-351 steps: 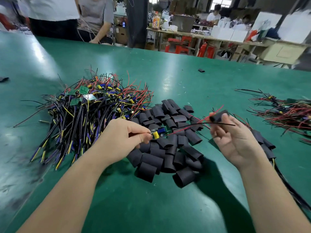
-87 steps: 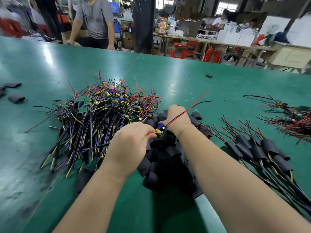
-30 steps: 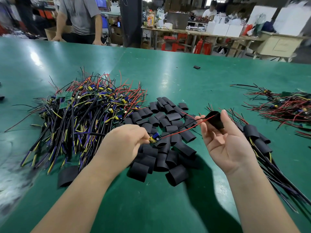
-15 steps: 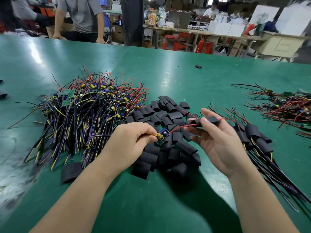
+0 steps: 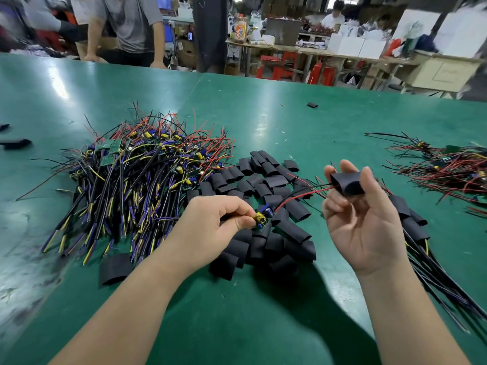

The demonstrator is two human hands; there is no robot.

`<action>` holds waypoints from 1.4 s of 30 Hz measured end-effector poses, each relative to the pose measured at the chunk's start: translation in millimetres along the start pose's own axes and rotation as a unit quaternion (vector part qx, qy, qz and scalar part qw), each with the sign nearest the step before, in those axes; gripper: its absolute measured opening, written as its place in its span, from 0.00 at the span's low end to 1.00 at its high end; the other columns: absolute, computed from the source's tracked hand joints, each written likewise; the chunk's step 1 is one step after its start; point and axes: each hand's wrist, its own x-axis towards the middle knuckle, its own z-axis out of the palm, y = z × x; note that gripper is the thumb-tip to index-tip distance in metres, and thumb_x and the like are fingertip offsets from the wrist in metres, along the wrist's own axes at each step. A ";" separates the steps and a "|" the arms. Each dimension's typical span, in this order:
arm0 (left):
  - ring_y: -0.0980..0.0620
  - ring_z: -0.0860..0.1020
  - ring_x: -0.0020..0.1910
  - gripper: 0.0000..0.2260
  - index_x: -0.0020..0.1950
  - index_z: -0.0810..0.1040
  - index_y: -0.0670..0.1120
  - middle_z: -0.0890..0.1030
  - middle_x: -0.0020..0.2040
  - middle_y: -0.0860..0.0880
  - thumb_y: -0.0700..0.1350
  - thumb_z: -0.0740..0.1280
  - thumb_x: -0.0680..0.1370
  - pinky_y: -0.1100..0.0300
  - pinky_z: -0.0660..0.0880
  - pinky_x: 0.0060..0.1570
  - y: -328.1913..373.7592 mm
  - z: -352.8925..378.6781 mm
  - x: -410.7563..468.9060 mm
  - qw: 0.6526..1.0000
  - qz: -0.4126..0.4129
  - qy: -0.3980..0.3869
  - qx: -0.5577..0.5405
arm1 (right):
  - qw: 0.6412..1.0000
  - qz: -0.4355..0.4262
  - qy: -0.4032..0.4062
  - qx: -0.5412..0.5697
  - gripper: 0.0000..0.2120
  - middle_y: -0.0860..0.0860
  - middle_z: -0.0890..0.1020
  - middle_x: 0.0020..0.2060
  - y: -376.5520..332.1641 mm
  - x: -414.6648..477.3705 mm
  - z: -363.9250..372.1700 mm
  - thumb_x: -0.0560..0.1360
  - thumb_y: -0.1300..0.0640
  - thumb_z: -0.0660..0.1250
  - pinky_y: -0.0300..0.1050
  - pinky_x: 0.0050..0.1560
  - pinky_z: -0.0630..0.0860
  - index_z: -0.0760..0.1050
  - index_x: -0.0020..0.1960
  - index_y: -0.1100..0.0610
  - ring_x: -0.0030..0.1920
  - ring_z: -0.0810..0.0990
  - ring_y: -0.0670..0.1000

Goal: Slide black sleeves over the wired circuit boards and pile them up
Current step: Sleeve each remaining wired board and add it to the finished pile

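**Sleeve lifted and opened, wire ends now at its mouth**

Half a second ago the right hand (image 5: 363, 222) held the short black tube sleeve (image 5: 349, 183) low, flat and close to the other hand. Now this hand is higher and further to the right. The sleeve is pinched between the thumb and the fingertips, and its mouth looks rounder.

The left hand (image 5: 210, 227) has hardly moved. It pinches the small wired circuit board with a yellow capacitor and a blue part (image 5: 263, 216) just above the heap of loose black sleeves (image 5: 266, 180). So the hands are apart, each closed on its own piece, and the thin red and black lead wires (image 5: 300, 194) stretch between them. The wire ends reach the left edge of the sleeve; whether they are already inside, I cannot tell.

For the task, I judge that threading is starting. The sleeve is not yet over the board, and it must travel along the wires toward the left hand.

The big tangle of bare boards with coloured wires (image 5: 142, 175) lies at the left on the green table (image 5: 263, 325), so much work remains. The row of already sleeved boards (image 5: 413, 225) lies at the right, just behind the right hand.
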 end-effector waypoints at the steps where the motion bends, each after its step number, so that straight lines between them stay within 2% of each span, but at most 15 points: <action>1: 0.65 0.77 0.36 0.07 0.41 0.83 0.50 0.81 0.35 0.61 0.37 0.72 0.73 0.74 0.70 0.39 0.7 0.5 -0.2 1.000 -0.001 -0.009 0.000 | 1.000 0.000 -0.004 0.013 0.08 0.55 0.81 0.45 -0.3 -0.7 0.1 0.71 0.54 0.66 0.33 0.31 0.70 0.79 0.45 0.57 0.26 0.69 0.44; 3: 0.66 0.77 0.36 0.11 0.40 0.81 0.54 0.81 0.34 0.62 0.36 0.72 0.73 0.75 0.69 0.40 3.0 1.6 -0.9 1.000 -0.006 -0.023 -0.010 | 0.999 0.008 -0.030 0.042 0.08 0.56 0.81 0.44 1.3 -2.4 0.8 0.67 0.56 0.73 0.33 0.30 0.70 0.78 0.44 0.57 0.25 0.69 0.43; 5: 0.66 0.78 0.36 0.14 0.39 0.79 0.56 0.82 0.35 0.62 0.36 0.72 0.73 0.75 0.70 0.40 4.9 2.4 -1.4 0.999 -0.011 -0.032 -0.025 | 0.998 0.017 -0.047 0.047 0.17 0.56 0.81 0.40 6.6 -4.1 2.3 0.59 0.55 0.81 0.33 0.28 0.70 0.79 0.43 0.56 0.24 0.69 0.43; 9: 0.60 0.80 0.37 0.12 0.40 0.79 0.57 0.83 0.37 0.58 0.38 0.71 0.74 0.68 0.75 0.43 9.9 3.8 -2.5 0.997 -0.009 -0.045 -0.060 | 0.995 0.035 -0.023 -0.086 0.13 0.54 0.81 0.34 20.2 -8.8 12.5 0.61 0.47 0.73 0.33 0.25 0.67 0.77 0.38 0.54 0.21 0.67 0.44; 13: 0.55 0.80 0.37 0.07 0.39 0.79 0.59 0.83 0.37 0.56 0.45 0.69 0.72 0.63 0.76 0.43 15.1 6.5 -3.2 0.995 -0.007 -0.061 -0.081 | 0.979 0.052 -0.028 -0.194 0.19 0.49 0.80 0.30 32.1 -14.4 18.9 0.62 0.50 0.74 0.31 0.25 0.67 0.73 0.42 0.62 0.23 0.70 0.41; 15: 0.60 0.79 0.36 0.07 0.39 0.78 0.59 0.82 0.36 0.57 0.45 0.68 0.72 0.68 0.74 0.42 15.5 6.5 -2.7 0.994 -0.003 -0.070 -0.082 | 0.980 0.064 -0.026 -0.187 0.21 0.50 0.80 0.30 34.5 -16.3 19.4 0.59 0.50 0.76 0.33 0.27 0.70 0.75 0.43 0.62 0.25 0.73 0.42; 17: 0.63 0.77 0.35 0.08 0.39 0.78 0.58 0.82 0.35 0.58 0.44 0.68 0.73 0.71 0.72 0.40 15.5 5.2 -2.7 0.994 0.003 -0.074 -0.084 | 0.982 0.065 -0.033 -0.176 0.23 0.52 0.81 0.31 34.4 -16.7 18.8 0.60 0.48 0.74 0.34 0.30 0.72 0.77 0.50 0.58 0.26 0.76 0.42; 19: 0.59 0.77 0.33 0.06 0.40 0.78 0.57 0.82 0.35 0.57 0.45 0.67 0.74 0.68 0.72 0.38 15.6 4.7 -2.8 0.994 0.005 -0.069 -0.089 | 0.982 0.061 -0.051 -0.171 0.27 0.54 0.82 0.33 34.1 -16.1 18.1 0.58 0.45 0.78 0.36 0.32 0.73 0.77 0.53 0.53 0.29 0.78 0.44; 21: 0.53 0.78 0.34 0.05 0.40 0.79 0.55 0.82 0.36 0.55 0.46 0.66 0.74 0.62 0.74 0.39 15.2 4.7 -2.9 0.993 0.003 -0.057 -0.102 | 0.983 0.064 -0.061 -0.158 0.31 0.55 0.83 0.36 35.0 -15.5 17.1 0.53 0.42 0.82 0.36 0.33 0.75 0.78 0.51 0.53 0.34 0.79 0.47; 24: 0.63 0.76 0.33 0.06 0.41 0.78 0.55 0.81 0.35 0.57 0.45 0.65 0.75 0.69 0.72 0.38 15.2 4.7 -2.2 0.994 0.009 -0.026 -0.109 | 0.987 0.084 -0.075 -0.118 0.25 0.56 0.84 0.40 34.2 -15.3 16.1 0.62 0.46 0.77 0.34 0.33 0.75 0.78 0.54 0.55 0.32 0.77 0.45; 27: 0.66 0.73 0.30 0.07 0.42 0.77 0.55 0.78 0.31 0.62 0.44 0.64 0.75 0.76 0.66 0.34 16.0 3.8 -1.0 0.994 0.015 0.007 -0.113 | 0.984 0.105 -0.084 -0.114 0.18 0.58 0.85 0.44 32.9 -15.7 13.8 0.70 0.53 0.68 0.35 0.34 0.76 0.76 0.58 0.57 0.31 0.78 0.45; 30: 0.66 0.72 0.29 0.07 0.41 0.77 0.54 0.77 0.30 0.62 0.43 0.64 0.75 0.76 0.65 0.33 15.9 3.6 -0.9 0.992 0.019 0.010 -0.125 | 0.980 0.121 -0.062 -0.148 0.15 0.58 0.84 0.45 34.3 -15.6 13.7 0.67 0.50 0.70 0.37 0.34 0.78 0.81 0.51 0.55 0.33 0.81 0.48; 33: 0.66 0.72 0.32 0.08 0.41 0.77 0.56 0.77 0.32 0.62 0.42 0.65 0.75 0.75 0.67 0.36 17.5 4.5 -1.6 0.992 0.032 0.000 -0.122 | 0.976 0.139 -0.031 -0.163 0.14 0.57 0.85 0.41 36.0 -14.0 14.3 0.62 0.46 0.72 0.38 0.34 0.79 0.84 0.41 0.55 0.34 0.82 0.48; 38: 0.63 0.72 0.33 0.10 0.42 0.76 0.59 0.79 0.36 0.57 0.42 0.66 0.75 0.73 0.68 0.36 17.0 1.6 -1.1 0.995 0.060 0.036 -0.078 | 0.972 0.154 -0.007 -0.178 0.13 0.53 0.83 0.33 35.0 -13.2 15.5 0.58 0.47 0.73 0.38 0.32 0.79 0.85 0.36 0.56 0.31 0.83 0.49; 42: 0.65 0.73 0.32 0.11 0.43 0.77 0.56 0.77 0.34 0.62 0.39 0.66 0.75 0.76 0.65 0.36 17.9 1.9 -1.7 0.992 0.073 0.041 -0.091 | 0.975 0.139 -0.015 -0.174 0.12 0.53 0.83 0.34 32.1 -12.6 14.6 0.59 0.49 0.73 0.37 0.33 0.79 0.85 0.37 0.56 0.32 0.83 0.48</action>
